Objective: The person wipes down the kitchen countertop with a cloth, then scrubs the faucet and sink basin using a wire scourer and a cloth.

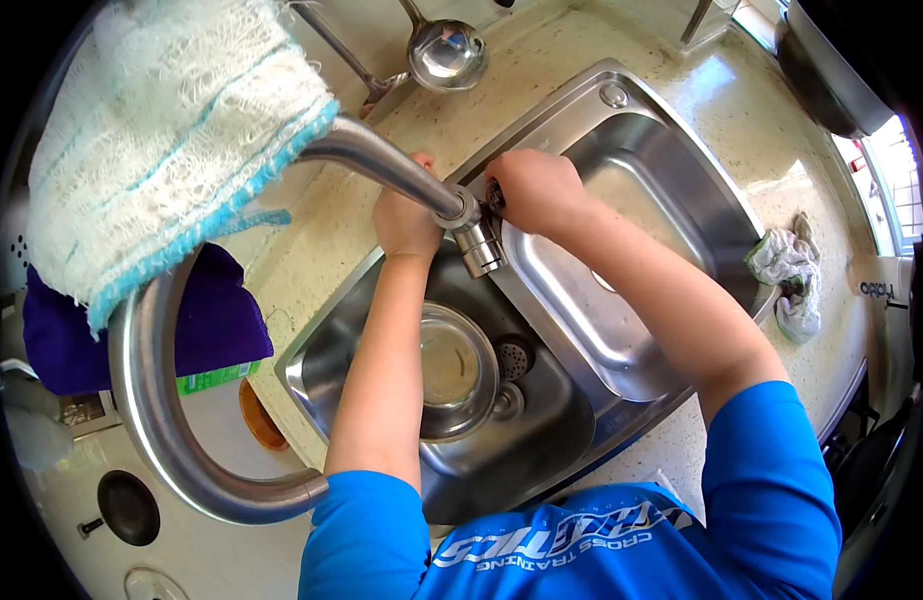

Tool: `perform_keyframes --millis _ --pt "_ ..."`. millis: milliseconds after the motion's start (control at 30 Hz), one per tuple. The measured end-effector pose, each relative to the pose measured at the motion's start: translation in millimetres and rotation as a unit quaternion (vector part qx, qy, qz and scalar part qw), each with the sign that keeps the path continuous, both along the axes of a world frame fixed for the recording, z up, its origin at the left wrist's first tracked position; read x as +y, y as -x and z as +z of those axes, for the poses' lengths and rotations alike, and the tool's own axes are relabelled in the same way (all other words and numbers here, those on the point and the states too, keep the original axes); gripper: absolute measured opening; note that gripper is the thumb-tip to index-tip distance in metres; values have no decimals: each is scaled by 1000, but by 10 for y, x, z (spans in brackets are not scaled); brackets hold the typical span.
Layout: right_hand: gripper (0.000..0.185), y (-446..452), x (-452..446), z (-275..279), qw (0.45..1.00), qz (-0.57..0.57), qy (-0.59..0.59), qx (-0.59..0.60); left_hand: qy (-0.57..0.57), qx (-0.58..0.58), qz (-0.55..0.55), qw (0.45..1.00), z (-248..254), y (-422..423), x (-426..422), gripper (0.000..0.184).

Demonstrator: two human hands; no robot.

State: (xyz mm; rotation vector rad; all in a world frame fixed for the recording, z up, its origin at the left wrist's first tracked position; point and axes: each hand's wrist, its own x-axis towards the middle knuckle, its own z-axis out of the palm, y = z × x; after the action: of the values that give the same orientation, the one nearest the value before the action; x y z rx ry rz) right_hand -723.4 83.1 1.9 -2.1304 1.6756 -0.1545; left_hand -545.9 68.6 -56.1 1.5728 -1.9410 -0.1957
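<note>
My right hand is closed beside the steel faucet, near the rim between the two basins. A small dark thing shows at its fingers; its kind is unclear. On the other side of the faucet, my left hand reaches to the sink's back edge. The faucet pipe crosses in front of it, and most of its fingers are hidden. Below my left forearm, a round bowl with cloudy liquid sits in the left basin. The right basin has a wet, shiny bottom.
A white cloth with blue edging hangs over the curved pipe, close to the camera. Ladles hang at the back. A crumpled rag lies on the right counter. At left are a purple cloth and a small dark pan.
</note>
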Motion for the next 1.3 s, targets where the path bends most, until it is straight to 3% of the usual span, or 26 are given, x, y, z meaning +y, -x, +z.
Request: perform_keyframes --millis 33,167,200,300,433,500,700,833,1033,1167,1300 --pt "13 -12 -4 44 1000 -8 -25 4 -3 1 1 1000 -28 -7 -6 24" --pt "13 -143 -71 -52 997 23 63 30 2 -7 11 1000 8 23 -18 25" --pt "13 -90 -57 15 1000 15 8 18 -20 -9 17 1000 23 26 -2 25" --pt "12 18 68 12 1000 11 -8 15 -14 0 14 1000 31 27 4 25" --pt "12 -96 -60 -33 999 4 15 29 29 -29 2 999 -3 14 10 26" --pt "13 -164 -124 -17 997 26 54 37 -27 -35 5 999 18 6 -2 26" --pt "13 23 -65 -44 1000 22 -14 1 25 -20 -11 999 -5 17 -3 24" --pt "12 -115 -179 -50 996 27 80 -1 21 -27 -10 999 -32 1 -47 22" --pt "12 44 -75 -54 1000 24 -16 0 44 -32 -7 998 -65 -2 -34 19" --pt "11 -169 -168 -41 998 24 53 12 38 -53 -8 998 -28 30 -40 17" --pt "11 95 -37 -28 1000 23 1 1 -4 -55 -7 998 40 40 5 16"
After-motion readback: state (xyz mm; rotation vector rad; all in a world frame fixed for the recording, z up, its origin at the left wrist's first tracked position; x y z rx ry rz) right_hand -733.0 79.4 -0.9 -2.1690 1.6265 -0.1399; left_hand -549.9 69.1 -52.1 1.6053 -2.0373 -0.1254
